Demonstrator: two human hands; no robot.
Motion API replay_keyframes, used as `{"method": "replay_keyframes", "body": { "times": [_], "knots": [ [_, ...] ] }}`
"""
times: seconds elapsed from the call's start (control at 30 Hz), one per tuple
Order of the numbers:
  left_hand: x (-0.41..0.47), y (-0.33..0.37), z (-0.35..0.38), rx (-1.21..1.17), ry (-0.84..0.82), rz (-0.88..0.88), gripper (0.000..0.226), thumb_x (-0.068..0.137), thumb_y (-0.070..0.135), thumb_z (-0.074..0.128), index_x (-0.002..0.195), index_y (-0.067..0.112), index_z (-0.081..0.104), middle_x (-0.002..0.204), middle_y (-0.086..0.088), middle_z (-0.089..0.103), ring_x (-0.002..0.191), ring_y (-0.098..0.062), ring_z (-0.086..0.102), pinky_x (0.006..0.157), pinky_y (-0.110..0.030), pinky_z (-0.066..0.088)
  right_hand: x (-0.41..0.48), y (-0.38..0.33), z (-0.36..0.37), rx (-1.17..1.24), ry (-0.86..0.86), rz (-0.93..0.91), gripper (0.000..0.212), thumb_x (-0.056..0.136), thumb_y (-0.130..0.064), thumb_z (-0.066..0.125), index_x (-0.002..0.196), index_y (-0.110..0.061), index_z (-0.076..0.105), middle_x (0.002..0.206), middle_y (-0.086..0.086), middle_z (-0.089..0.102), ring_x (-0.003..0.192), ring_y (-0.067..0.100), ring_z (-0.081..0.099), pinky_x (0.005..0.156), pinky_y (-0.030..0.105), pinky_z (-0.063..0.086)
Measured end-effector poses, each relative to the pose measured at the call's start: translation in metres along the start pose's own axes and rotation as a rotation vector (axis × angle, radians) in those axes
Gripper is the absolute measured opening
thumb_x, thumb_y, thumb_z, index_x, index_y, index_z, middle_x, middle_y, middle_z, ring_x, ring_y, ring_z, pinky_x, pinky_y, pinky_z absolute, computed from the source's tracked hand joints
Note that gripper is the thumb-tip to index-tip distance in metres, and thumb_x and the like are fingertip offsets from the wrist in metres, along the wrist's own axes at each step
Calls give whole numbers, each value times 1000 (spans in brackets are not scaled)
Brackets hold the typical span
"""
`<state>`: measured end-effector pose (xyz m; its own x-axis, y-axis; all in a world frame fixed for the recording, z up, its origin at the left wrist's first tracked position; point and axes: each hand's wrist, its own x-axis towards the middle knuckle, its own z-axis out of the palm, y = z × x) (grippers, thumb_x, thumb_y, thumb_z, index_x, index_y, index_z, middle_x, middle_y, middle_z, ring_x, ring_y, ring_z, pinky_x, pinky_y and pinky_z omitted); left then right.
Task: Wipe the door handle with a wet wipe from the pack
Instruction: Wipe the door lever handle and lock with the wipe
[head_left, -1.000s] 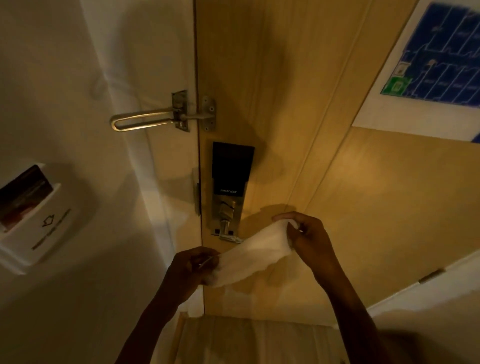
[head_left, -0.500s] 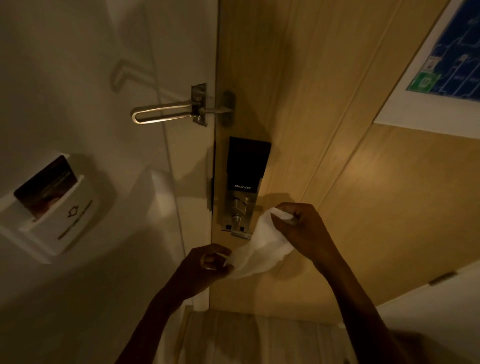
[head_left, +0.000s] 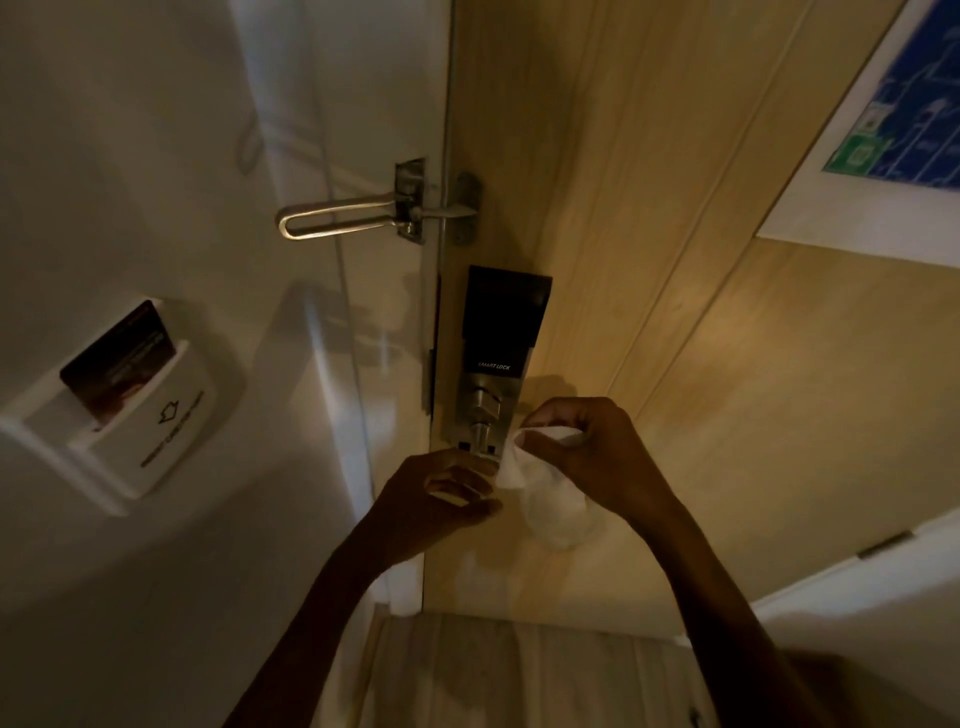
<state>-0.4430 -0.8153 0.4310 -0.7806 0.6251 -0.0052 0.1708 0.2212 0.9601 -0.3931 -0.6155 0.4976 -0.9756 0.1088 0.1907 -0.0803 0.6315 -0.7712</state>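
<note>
While the wooden door (head_left: 649, 208) fills the right of the scene, its metal handle is largely hidden behind the left hand (head_left: 441, 493), whose fingers are curled closed at the base of the black smart lock (head_left: 501, 332). A crumpled white wet wipe (head_left: 550, 499) is gripped by the right hand (head_left: 597, 452) — soft, bunched, hanging just right of the lock. On the white wall to the left, a steel swing guard (head_left: 337, 221) and a card holder (head_left: 135, 410) are mounted.

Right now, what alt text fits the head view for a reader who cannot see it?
The right hand holds a crumpled white wet wipe beside the silver-and-black smart lock on a light wooden door; the left hand reaches just below the lock. A metal swing-bar door guard sits above.
</note>
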Motion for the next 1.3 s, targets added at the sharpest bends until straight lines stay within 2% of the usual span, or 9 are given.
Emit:
{"method": "replay_keyframes", "body": {
  "times": [0.1,0.2,0.43,0.6,0.73,0.83,0.97,1.1,1.3],
  "knots": [
    [2,4,6,63,75,89,37,67,34,82,100,33,64,92,10,69,76,-6,66,59,-14,50,-1,0,2,-6,-9,-6,6,78,-30,74,82,-28,71,82,-15,69,79,0,63,72,21,51],
    [3,-2,13,129,143,125,45,59,48,83,98,41,61,94,15,66,72,-5,61,54,-14,47,-2,0,1,0,-15,-9,5,79,-32,72,79,-26,71,78,-11,69,73,5,64,70,28,52],
    [4,-4,21,125,303,175,17,79,29,73,92,28,62,87,17,64,79,-2,64,57,-10,49,-6,3,-3,46,-83,-6,12,86,-28,66,85,-19,74,81,-3,72,72,10,68,68,35,56],
    [1,6,10,-24,228,31,7,87,27,63,89,31,58,89,16,66,79,6,63,63,-10,46,-15,10,-15,183,-123,109,14,89,-24,63,89,-16,75,80,0,74,73,10,69,66,18,53],
    [1,5,12,-52,233,3,11,85,24,66,89,32,59,89,17,68,79,8,64,58,-9,49,-24,21,-20,207,-170,186,14,88,-26,64,95,-20,73,88,0,74,81,9,69,72,18,52],
    [2,-5,15,-2,261,-14,15,82,23,70,87,36,64,91,12,70,84,-1,66,64,-18,55,-27,30,-19,210,-111,174,13,87,-20,65,97,-16,71,91,-1,73,81,5,67,69,15,52],
    [12,-14,18,65,256,-32,18,80,18,73,85,34,68,84,8,71,73,-4,68,58,-22,58,-18,48,-9,59,20,160,9,84,-23,70,93,-21,69,90,-14,66,80,-7,60,65,6,46],
    [36,-18,15,198,349,-28,16,77,25,76,91,17,72,77,2,73,61,-7,69,56,-24,59,-2,67,1,-26,140,141,14,82,-22,72,94,-18,68,89,-7,66,77,-4,58,62,4,44],
    [60,-26,17,343,506,-20,25,75,35,77,89,14,74,83,-2,75,59,-11,67,63,-32,60,17,94,16,-75,230,108,15,79,-21,73,92,-18,66,87,-6,67,74,7,61,59,7,45]
  ]
}}
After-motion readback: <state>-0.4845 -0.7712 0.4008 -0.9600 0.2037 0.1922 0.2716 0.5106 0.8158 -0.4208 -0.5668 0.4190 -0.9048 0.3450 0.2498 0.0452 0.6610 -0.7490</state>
